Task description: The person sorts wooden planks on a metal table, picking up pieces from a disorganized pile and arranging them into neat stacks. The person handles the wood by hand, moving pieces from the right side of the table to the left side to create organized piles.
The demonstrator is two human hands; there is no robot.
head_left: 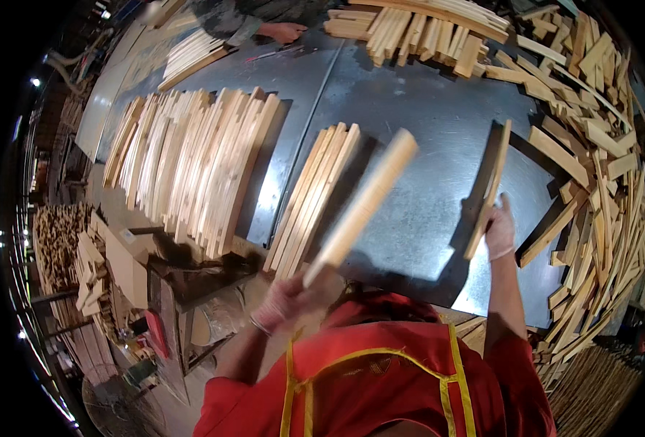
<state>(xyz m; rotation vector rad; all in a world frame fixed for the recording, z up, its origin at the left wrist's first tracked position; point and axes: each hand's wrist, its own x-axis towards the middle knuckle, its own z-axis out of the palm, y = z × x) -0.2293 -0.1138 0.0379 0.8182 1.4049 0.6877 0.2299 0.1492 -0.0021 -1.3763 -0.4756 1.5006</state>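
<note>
My left hand (287, 298), in a thin glove, grips the near end of a curved wooden slat (362, 204) that is lifted off the metal table (424, 109) and blurred by motion. My right hand (499, 231), also gloved, holds the near end of a second curved slat (491, 182) standing on edge on the table. Just left of the lifted slat lies a small stack of like slats (314, 197). Further left a long row of curved slats (191, 160) stands on edge.
A big loose heap of wooden offcuts (599, 167) covers the table's right side. More slat piles (417, 33) lie at the far edge, where another person's hand (282, 30) rests. Wood blocks (93, 269) and stacked timber sit at the left.
</note>
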